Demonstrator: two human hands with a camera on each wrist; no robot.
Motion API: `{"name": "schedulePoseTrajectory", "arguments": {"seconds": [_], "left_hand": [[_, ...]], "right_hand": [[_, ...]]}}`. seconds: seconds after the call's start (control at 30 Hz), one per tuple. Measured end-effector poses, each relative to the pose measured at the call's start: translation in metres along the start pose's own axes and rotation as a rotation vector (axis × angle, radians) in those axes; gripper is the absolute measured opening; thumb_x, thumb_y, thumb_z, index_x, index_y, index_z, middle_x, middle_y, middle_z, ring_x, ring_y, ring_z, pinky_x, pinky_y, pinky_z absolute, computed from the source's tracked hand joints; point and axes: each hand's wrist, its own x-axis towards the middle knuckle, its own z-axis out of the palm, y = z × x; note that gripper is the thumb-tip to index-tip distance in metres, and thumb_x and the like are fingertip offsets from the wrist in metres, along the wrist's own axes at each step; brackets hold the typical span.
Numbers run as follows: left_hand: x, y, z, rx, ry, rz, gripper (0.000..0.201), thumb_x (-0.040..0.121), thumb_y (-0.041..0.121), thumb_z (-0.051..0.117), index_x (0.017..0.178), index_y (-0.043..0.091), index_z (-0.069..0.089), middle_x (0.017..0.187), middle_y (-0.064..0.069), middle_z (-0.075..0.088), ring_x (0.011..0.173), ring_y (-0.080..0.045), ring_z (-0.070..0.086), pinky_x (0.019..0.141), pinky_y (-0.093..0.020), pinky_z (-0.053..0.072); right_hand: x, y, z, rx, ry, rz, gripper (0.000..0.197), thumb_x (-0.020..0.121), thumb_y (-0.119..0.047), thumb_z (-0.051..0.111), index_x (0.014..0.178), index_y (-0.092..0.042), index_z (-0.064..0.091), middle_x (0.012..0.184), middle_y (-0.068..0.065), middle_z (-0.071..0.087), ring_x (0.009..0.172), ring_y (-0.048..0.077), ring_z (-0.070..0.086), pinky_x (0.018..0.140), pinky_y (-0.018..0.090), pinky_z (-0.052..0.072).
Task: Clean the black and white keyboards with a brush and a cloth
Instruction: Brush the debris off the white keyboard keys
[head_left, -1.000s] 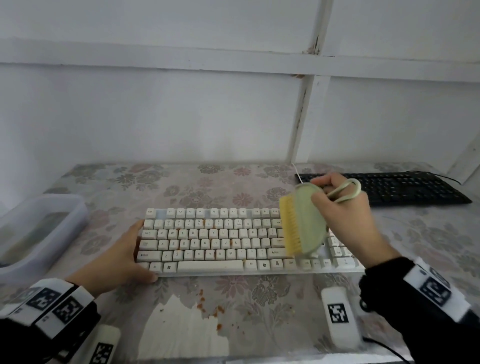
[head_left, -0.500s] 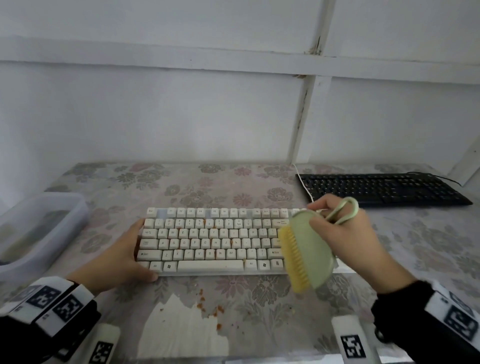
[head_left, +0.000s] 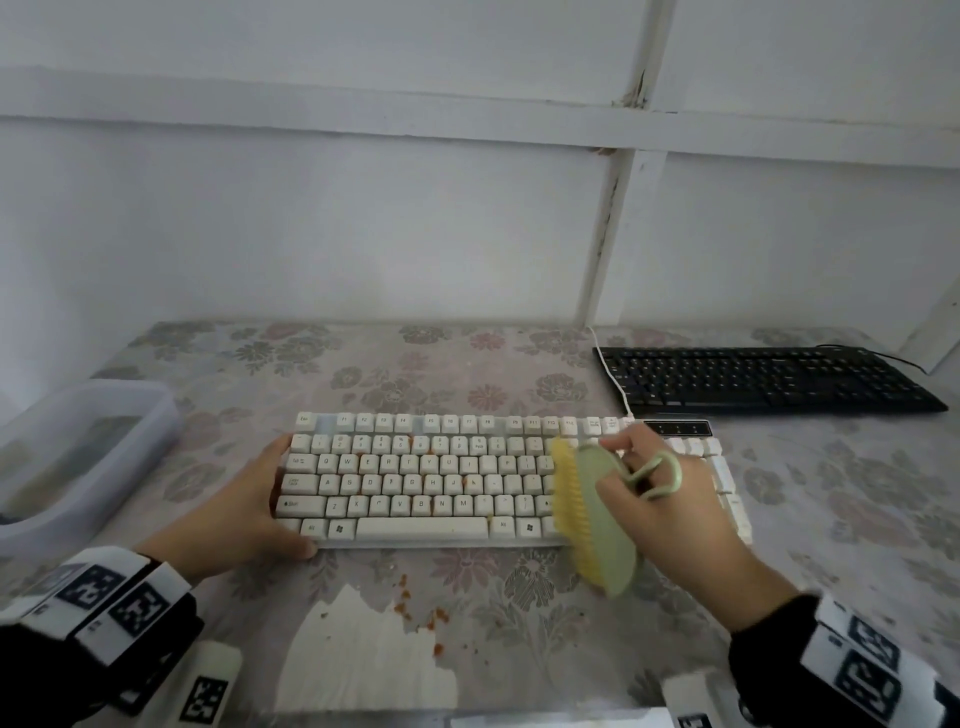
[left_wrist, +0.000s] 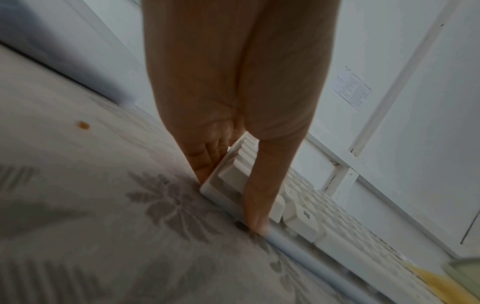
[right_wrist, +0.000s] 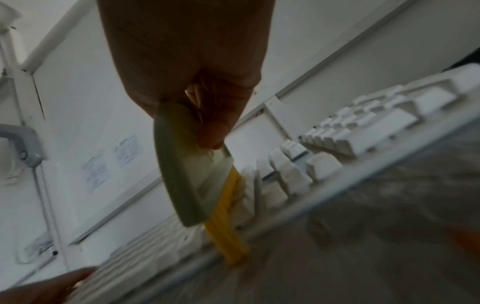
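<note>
The white keyboard (head_left: 426, 478) lies in the middle of the table, with orange crumbs between some keys. My left hand (head_left: 249, 514) braces its left end: straight fingers (left_wrist: 205, 162) lie against the side and the thumb reaches across the front corner. My right hand (head_left: 618, 462) grips a green brush (head_left: 602, 519) with yellow bristles (right_wrist: 228, 222). The bristles rest on the keys right of the middle and reach past the front edge. The black keyboard (head_left: 763, 379) sits at the back right, untouched. No cloth is visible.
A translucent plastic bin (head_left: 78, 452) stands at the left edge of the table. Orange crumbs (head_left: 415, 608) lie in front of the white keyboard beside a torn white patch (head_left: 363, 654) in the floral cover. A white cable (head_left: 610, 374) runs back to the wall.
My right hand drew the brush from the upper key rows down towards the keyboard's front edge. The left hand stayed at the left end.
</note>
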Motion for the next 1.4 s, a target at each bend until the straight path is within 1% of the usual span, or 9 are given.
{"name": "schedulePoseTrajectory", "arguments": {"seconds": [0.23, 0.37, 0.5, 0.63, 0.73, 0.87, 1.1, 1.3, 1.4], "left_hand": [[0.0, -0.003, 0.0, -0.017, 0.006, 0.002, 0.103, 0.045, -0.003, 0.08, 0.127, 0.037, 0.032, 0.121, 0.005, 0.058, 0.109, -0.009, 0.058, 0.084, -0.025, 0.048], [0.001, -0.003, -0.001, 0.008, -0.002, 0.013, 0.099, 0.05, -0.008, 0.081, 0.122, 0.042, 0.033, 0.121, 0.006, 0.057, 0.109, -0.008, 0.058, 0.083, -0.023, 0.048], [0.0, -0.004, -0.001, 0.014, -0.003, 0.016, 0.092, 0.048, -0.002, 0.081, 0.112, 0.047, 0.037, 0.121, 0.008, 0.056, 0.11, -0.008, 0.057, 0.085, -0.023, 0.047], [0.0, -0.005, -0.003, 0.034, -0.012, 0.022, 0.104, 0.038, 0.015, 0.083, 0.124, 0.045, 0.033, 0.124, 0.008, 0.056, 0.114, -0.009, 0.056, 0.096, -0.033, 0.047], [0.001, -0.005, -0.003, 0.03, -0.021, 0.024, 0.109, 0.036, 0.021, 0.082, 0.13, 0.04, 0.031, 0.126, 0.009, 0.056, 0.115, -0.009, 0.055, 0.097, -0.033, 0.047], [0.001, -0.004, -0.002, 0.011, -0.02, 0.033, 0.097, 0.037, 0.015, 0.082, 0.117, 0.047, 0.036, 0.123, 0.009, 0.056, 0.112, -0.007, 0.057, 0.089, -0.025, 0.047], [0.0, -0.004, -0.003, 0.038, -0.019, 0.041, 0.096, 0.039, 0.014, 0.083, 0.114, 0.051, 0.035, 0.123, 0.009, 0.056, 0.113, -0.008, 0.056, 0.092, -0.026, 0.047], [-0.001, -0.003, -0.003, 0.051, -0.021, 0.041, 0.098, 0.035, 0.023, 0.083, 0.116, 0.049, 0.034, 0.123, 0.009, 0.058, 0.114, -0.01, 0.057, 0.098, -0.033, 0.046], [0.0, -0.003, -0.002, 0.045, -0.011, 0.043, 0.094, 0.04, 0.012, 0.082, 0.112, 0.05, 0.034, 0.121, 0.01, 0.057, 0.111, -0.008, 0.057, 0.093, -0.027, 0.046]], "right_hand": [[0.017, -0.012, -0.019, 0.072, 0.087, 0.046, 0.006, 0.083, -0.013, 0.061, 0.082, -0.019, 0.064, 0.065, 0.001, 0.062, 0.052, 0.008, 0.049, 0.044, 0.02, 0.037], [0.047, -0.025, -0.008, 0.097, 0.186, 0.003, 0.014, 0.086, -0.009, 0.058, 0.098, -0.015, 0.063, 0.075, -0.006, 0.063, 0.053, 0.001, 0.053, 0.042, 0.01, 0.04], [0.053, -0.027, 0.006, 0.066, 0.134, -0.011, 0.009, 0.089, -0.011, 0.055, 0.097, -0.013, 0.059, 0.07, -0.001, 0.061, 0.052, 0.003, 0.05, 0.038, 0.011, 0.036], [0.035, -0.018, 0.014, -0.006, 0.021, 0.018, 0.005, 0.088, -0.011, 0.055, 0.09, -0.015, 0.056, 0.066, 0.015, 0.062, 0.046, 0.01, 0.045, 0.039, 0.021, 0.034], [0.017, -0.014, 0.013, -0.012, -0.043, 0.064, 0.007, 0.086, -0.009, 0.055, 0.086, -0.015, 0.056, 0.052, 0.004, 0.049, 0.038, 0.006, 0.038, 0.035, 0.015, 0.027], [0.009, -0.02, 0.003, -0.026, -0.102, 0.135, 0.007, 0.085, -0.01, 0.055, 0.084, -0.016, 0.059, 0.053, -0.003, 0.049, 0.036, 0.003, 0.041, 0.035, 0.013, 0.029], [0.052, -0.039, -0.007, 0.091, 0.169, 0.046, 0.009, 0.087, -0.013, 0.056, 0.093, -0.011, 0.062, 0.07, 0.002, 0.06, 0.053, 0.008, 0.049, 0.041, 0.011, 0.037], [0.036, -0.026, 0.013, -0.013, 0.037, 0.002, 0.007, 0.087, -0.01, 0.055, 0.09, -0.017, 0.056, 0.066, 0.01, 0.063, 0.044, 0.006, 0.044, 0.037, 0.016, 0.034], [0.012, -0.019, 0.011, -0.003, -0.085, 0.039, 0.013, 0.084, -0.007, 0.055, 0.088, -0.02, 0.057, 0.047, -0.003, 0.05, 0.037, 0.005, 0.037, 0.036, 0.016, 0.028]]}}
